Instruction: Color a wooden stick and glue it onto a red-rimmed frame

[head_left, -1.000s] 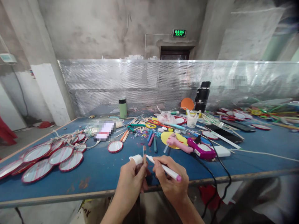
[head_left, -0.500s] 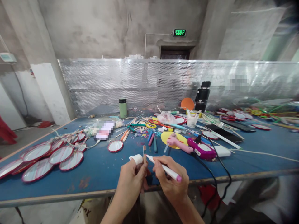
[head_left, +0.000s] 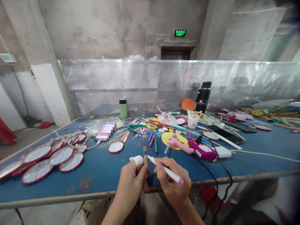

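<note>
The left hand [head_left: 131,180], closed, pinches the stick [head_left: 145,153] upright at the table's [head_left: 100,178] near edge; the right hand [head_left: 174,184], curled, grips the marker [head_left: 172,174]. The stick is probably light, stiff, snappable: hold it low.

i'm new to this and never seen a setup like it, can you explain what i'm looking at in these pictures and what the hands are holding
There is no robot: these are a person's two bare hands. All the pictures come from one camera worn on the person's head, looking forward and down. The left hand holds a thin flat stick upright. The right hand grips a white pen, its tip pointing at the stick; whether they touch is too small to tell. On the blue table lie red-rimmed discs, mostly at the left, and a pink glue gun, partly over a yellow disc. Farther back stand a green bottle and a black flask.
</note>
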`<action>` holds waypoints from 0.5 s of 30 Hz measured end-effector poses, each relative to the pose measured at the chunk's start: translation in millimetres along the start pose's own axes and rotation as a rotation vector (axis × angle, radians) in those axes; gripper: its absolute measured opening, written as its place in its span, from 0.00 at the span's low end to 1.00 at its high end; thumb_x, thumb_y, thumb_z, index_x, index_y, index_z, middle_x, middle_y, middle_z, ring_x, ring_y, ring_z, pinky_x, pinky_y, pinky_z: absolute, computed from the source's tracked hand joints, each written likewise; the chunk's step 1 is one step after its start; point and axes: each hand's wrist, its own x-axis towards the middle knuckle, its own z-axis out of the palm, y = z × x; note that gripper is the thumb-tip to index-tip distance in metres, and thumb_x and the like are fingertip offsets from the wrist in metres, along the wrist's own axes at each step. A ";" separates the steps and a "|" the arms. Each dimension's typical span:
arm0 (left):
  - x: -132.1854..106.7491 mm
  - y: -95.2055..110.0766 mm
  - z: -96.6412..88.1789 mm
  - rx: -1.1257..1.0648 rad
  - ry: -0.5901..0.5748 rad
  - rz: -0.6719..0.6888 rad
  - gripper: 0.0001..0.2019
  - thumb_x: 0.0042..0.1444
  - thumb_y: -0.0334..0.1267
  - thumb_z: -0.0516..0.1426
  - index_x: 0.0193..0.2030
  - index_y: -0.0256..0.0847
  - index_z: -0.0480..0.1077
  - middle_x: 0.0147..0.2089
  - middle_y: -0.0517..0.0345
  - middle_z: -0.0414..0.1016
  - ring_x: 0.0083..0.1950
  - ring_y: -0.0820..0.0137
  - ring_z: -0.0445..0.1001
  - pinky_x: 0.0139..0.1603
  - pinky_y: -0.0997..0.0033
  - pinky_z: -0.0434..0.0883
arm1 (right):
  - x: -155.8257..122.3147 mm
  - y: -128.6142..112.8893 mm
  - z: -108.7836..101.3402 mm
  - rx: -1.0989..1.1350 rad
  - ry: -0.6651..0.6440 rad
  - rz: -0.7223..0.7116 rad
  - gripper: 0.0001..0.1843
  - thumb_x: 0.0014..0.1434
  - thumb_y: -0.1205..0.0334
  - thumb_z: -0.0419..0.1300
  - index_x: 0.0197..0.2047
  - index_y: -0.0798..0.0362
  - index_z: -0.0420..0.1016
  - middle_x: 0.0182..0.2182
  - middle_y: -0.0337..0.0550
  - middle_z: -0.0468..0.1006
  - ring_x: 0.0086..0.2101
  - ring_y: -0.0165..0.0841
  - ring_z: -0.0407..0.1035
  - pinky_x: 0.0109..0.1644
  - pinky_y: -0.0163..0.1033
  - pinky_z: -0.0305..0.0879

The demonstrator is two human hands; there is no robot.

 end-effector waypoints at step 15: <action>-1.0 -2.8 0.4 0.005 -0.005 0.003 0.20 0.59 0.57 0.53 0.27 0.43 0.65 0.14 0.61 0.69 0.13 0.73 0.64 0.15 0.77 0.60 | -1.0 -0.2 1.3 -0.001 -0.003 -0.068 0.07 0.63 0.70 0.58 0.37 0.52 0.77 0.24 0.37 0.80 0.24 0.28 0.75 0.31 0.30 0.69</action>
